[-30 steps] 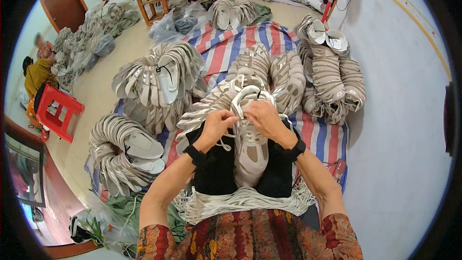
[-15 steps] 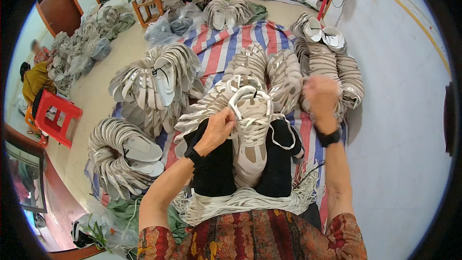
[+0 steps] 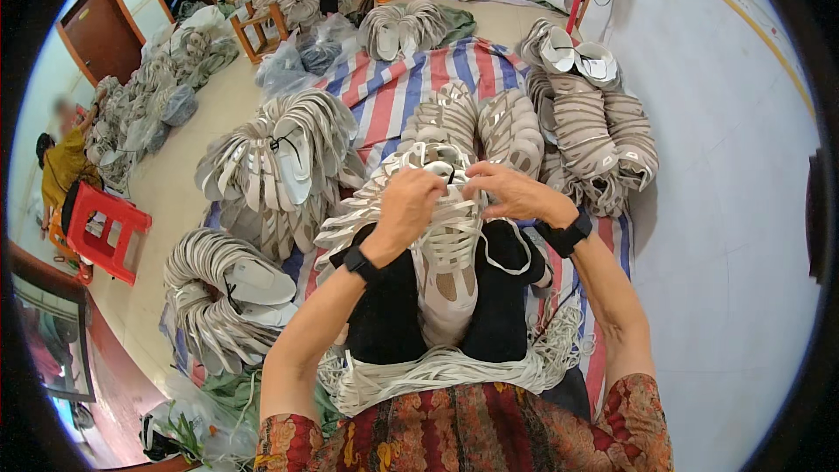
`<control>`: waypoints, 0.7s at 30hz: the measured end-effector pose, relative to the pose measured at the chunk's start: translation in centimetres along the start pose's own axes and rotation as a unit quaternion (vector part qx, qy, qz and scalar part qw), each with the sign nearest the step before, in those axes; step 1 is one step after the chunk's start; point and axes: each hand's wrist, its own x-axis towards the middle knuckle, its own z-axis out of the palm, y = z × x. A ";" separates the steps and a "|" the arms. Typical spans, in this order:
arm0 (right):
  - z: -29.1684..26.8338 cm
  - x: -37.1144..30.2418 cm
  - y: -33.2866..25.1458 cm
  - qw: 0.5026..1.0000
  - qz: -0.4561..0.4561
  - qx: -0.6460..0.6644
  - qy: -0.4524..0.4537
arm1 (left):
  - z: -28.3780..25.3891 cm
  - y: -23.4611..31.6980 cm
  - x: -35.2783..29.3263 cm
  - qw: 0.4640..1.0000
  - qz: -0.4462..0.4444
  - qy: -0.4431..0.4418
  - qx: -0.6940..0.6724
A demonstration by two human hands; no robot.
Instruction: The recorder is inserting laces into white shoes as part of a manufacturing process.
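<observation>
A white and beige shoe upper (image 3: 449, 287), laced across its tongue, stands toe toward me between my black-clad knees. My left hand (image 3: 407, 210) is closed in a pinch at the left side of its collar; what the fingertips hold is hidden. On the collar's other side, my right hand (image 3: 516, 194) has its fingers bent and apart, close to the top of the lacing. A loose white shoelace (image 3: 500, 264) loops down from the upper over my right knee. Across my lap lies a thick bundle of white shoelaces (image 3: 437, 374).
Strung stacks of shoe uppers stand at my left (image 3: 229, 293), farther left (image 3: 284, 153) and by the right wall (image 3: 585, 135). More rows lie ahead on a striped sheet (image 3: 384, 114). A red stool (image 3: 105, 218) and a seated person (image 3: 65, 170) are at far left.
My right hand, blurred and out at the right before, has come in to the shoe upper's collar. My left hand has moved slightly up along its left edge.
</observation>
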 end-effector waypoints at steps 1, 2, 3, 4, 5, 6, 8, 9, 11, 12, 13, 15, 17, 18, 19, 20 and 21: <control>-0.1 0.1 0.0 1.000 -0.005 0.021 -0.004 | 0.7 0.1 0.3 1.000 0.000 0.000 0.003; -0.2 0.3 0.0 0.999 -0.010 0.042 -0.008 | 1.4 0.1 0.5 0.999 0.013 -0.039 -0.018; -0.2 0.2 -0.1 0.999 -0.009 0.044 -0.007 | 1.9 0.3 0.7 0.995 0.027 -0.081 -0.042; -0.2 0.1 -0.2 1.000 -0.017 0.026 0.004 | 2.3 0.4 0.6 0.995 0.026 -0.083 -0.042; -0.1 0.0 -0.3 0.999 -0.026 0.009 0.016 | 2.5 0.5 0.5 0.995 0.029 -0.084 -0.041; 0.1 -0.2 -0.1 0.999 -0.026 0.011 0.017 | 2.7 0.7 0.6 0.995 0.034 -0.085 -0.041; 0.7 -0.6 0.3 0.997 -0.036 -0.008 0.068 | 3.1 1.2 0.5 0.995 0.041 -0.089 -0.025; 0.9 -0.8 0.6 0.997 -0.038 -0.007 0.070 | 3.2 1.4 0.5 0.995 0.047 -0.088 -0.008; 1.2 -1.1 1.0 0.994 -0.043 0.029 0.096 | 3.4 1.3 0.5 0.994 0.057 -0.088 -0.003; 1.4 -1.2 1.1 0.994 -0.042 0.031 0.099 | 3.5 1.4 0.6 0.994 0.066 -0.087 -0.001; 1.6 -1.2 1.2 0.992 -0.041 0.040 0.111 | 3.5 1.4 0.5 0.994 0.068 -0.090 -0.001; 1.9 -1.3 1.3 0.990 -0.039 0.050 0.126 | 3.4 1.3 0.4 0.993 0.055 -0.103 -0.007; 2.0 -1.3 1.3 0.987 -0.043 0.059 0.142 | 3.3 1.2 0.5 0.992 0.060 -0.107 -0.009; 2.1 -1.3 1.3 0.987 -0.043 0.058 0.143 | 3.4 1.1 0.5 0.992 0.064 -0.108 -0.010; 2.1 -1.4 1.4 0.987 -0.037 0.060 0.144 | 3.4 1.0 0.5 0.992 0.065 -0.107 -0.010; 2.2 -1.4 1.4 0.987 -0.031 0.061 0.145 | 3.5 0.9 0.6 0.991 0.084 -0.107 -0.018; 2.2 -1.3 1.3 0.987 -0.032 0.059 0.145 | 3.5 0.8 0.7 0.989 0.104 -0.106 -0.026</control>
